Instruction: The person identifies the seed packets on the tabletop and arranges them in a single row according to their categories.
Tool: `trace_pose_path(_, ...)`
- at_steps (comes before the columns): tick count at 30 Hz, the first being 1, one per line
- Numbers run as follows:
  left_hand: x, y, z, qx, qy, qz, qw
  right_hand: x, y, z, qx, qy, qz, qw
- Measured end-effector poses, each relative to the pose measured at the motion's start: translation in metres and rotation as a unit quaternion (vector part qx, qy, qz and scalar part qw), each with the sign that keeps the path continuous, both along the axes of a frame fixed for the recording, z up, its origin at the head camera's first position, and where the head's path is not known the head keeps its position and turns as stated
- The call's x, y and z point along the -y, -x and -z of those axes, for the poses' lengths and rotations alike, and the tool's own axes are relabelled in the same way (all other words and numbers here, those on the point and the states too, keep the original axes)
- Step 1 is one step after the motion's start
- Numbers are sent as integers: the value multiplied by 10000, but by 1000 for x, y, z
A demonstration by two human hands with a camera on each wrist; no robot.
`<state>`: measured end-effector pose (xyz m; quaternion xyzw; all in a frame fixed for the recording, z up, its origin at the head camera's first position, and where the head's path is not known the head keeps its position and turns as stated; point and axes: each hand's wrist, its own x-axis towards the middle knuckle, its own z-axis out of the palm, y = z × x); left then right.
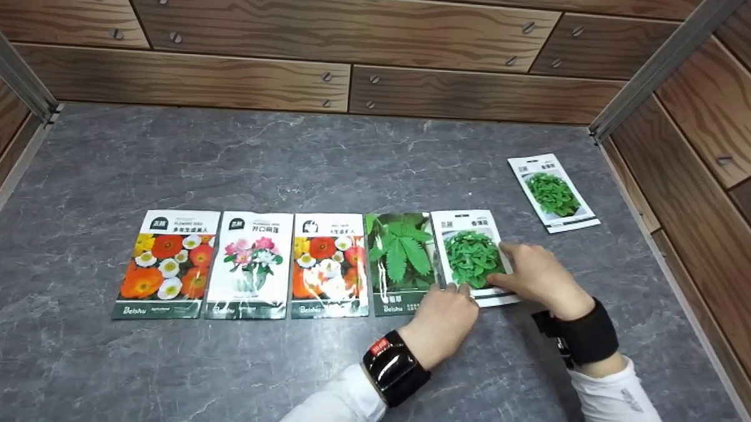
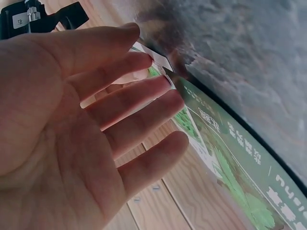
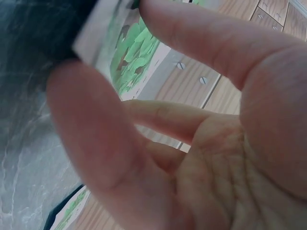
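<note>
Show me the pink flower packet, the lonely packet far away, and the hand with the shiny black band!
pink flower packet (image 1: 249,264), head view, on its flower picture.
lone green-leaf packet (image 1: 553,192), head view, on its leaf picture.
left hand (image 1: 441,322), head view, on its back.

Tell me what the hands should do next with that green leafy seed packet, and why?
Probably nudge the white seed packet picturing green leaves slightly right and lay it flat. It seems to overlap the dark green fern-leaf packet, while the flower packets lie side by side. The right hand pinches its edge; the left hand touches its bottom.
</note>
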<state>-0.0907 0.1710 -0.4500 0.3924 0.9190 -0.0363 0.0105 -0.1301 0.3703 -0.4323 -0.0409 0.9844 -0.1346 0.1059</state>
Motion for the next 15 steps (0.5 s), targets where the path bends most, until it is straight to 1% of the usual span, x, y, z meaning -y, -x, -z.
trace_pose_path(4,0,1,0,109,68,-40,9999,1,1,0,104,-25,48,9999)
trace_pose_path(7,0,1,0,118,94,-39,9999,1,1,0,174,-75,64,9998)
trace_pose_path(15,1,0,-2,109,80,28,9999,1,-1,-1,146,-190,14,9997)
